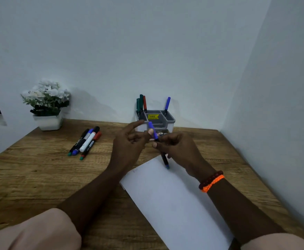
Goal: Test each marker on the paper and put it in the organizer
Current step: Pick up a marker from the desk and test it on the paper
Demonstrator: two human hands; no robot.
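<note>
A blue marker [164, 160] with a dark barrel is held tilted above the far end of the white paper [172, 199]. My right hand [178, 150] grips its barrel, and the thumb and fingers of my left hand [129, 145] pinch its blue cap at the upper end. Whether the cap is seated on the marker or off it I cannot tell. The grey organizer [169, 118] stands by the wall behind my hands, holding two green markers and a red one [144, 103] at its left and a blue marker [167, 104] at its right.
Several markers [86, 141] lie in a loose bunch on the wooden table [39, 177] to the left. A white pot of white flowers [47, 105] stands at the back left corner. Walls close the table off at the back and right.
</note>
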